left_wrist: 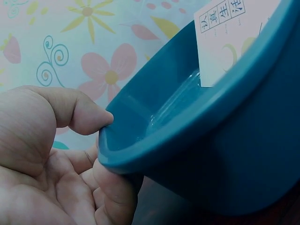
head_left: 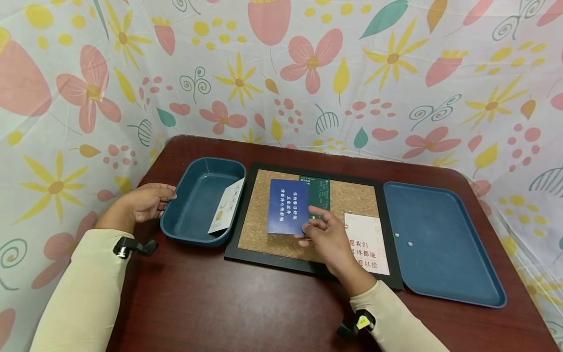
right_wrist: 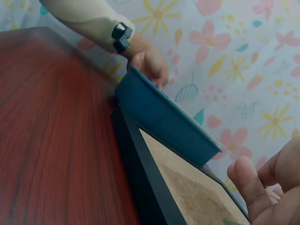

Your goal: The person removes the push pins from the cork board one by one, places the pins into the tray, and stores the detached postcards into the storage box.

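My left hand pinches the near-left rim of a deep blue bin, thumb on the inside and fingers beneath the lip in the left wrist view. A white card with dark writing leans against the bin's right wall. My right hand holds a blue card with white writing by its lower right corner, above a black-framed cork board. Partly covered by the blue card, a green card lies on the board. A pale card with red writing is on the board's right side, partly behind my right hand.
A shallow blue tray stands right of the board, with two small pale push pins near its left edge. All this sits on a dark red wooden table. A flower-patterned cloth hangs behind and at the left.
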A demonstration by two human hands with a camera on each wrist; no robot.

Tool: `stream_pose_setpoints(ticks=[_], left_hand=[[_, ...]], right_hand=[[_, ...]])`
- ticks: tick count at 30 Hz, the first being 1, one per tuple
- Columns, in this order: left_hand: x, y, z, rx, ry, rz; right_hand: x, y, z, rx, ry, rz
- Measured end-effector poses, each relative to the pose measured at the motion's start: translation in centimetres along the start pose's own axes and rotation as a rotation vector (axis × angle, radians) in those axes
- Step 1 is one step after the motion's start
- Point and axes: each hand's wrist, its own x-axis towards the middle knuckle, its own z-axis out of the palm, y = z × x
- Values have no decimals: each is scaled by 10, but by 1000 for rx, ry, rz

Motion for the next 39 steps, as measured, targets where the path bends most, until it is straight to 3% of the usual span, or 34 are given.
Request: stream_pose_setpoints(ticks=[18, 39], left_hand=[[0, 1, 0, 2, -9, 6], [0, -1, -1, 15, 2, 4]], right_hand=[[3, 3, 18, 15, 31, -23], [4, -1, 44, 66, -28, -33]])
